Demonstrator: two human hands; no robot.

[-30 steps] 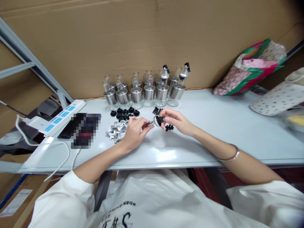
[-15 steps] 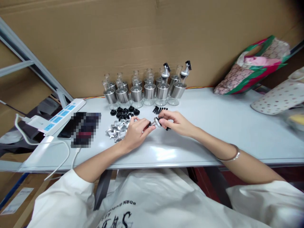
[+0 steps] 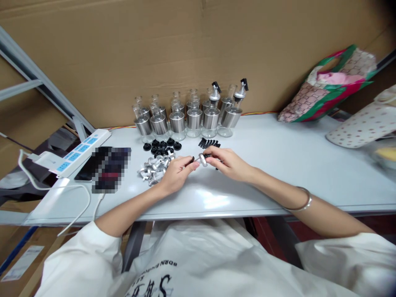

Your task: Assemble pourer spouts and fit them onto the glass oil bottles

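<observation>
Between my hands is a silver bottle pourer (image 3: 202,160) with black parts at both ends, held level over the table. My left hand (image 3: 177,172) is closed on its spout end, thumb and fingers pinching it. At the other end, my right hand (image 3: 230,164) pinches the black stopper side, partly hidden by the fingers. Beside my left hand lies a pile of silver pourer spouts (image 3: 153,169). Black round stoppers (image 3: 162,145) are heaped behind that pile. Small black flip caps (image 3: 208,143) lie in a row just beyond my right hand.
Several glass bottles with steel sleeves (image 3: 194,117) stand at the back; two carry pourers. On the left are a power strip (image 3: 82,150), a phone (image 3: 89,165) and a white cable (image 3: 88,194). A patterned bag (image 3: 324,90) and a dotted white container (image 3: 359,123) are at right.
My right fingers have closed further around the black end of the pourer, and the left index finger has come down. The pourer stays in nearly the same place.
</observation>
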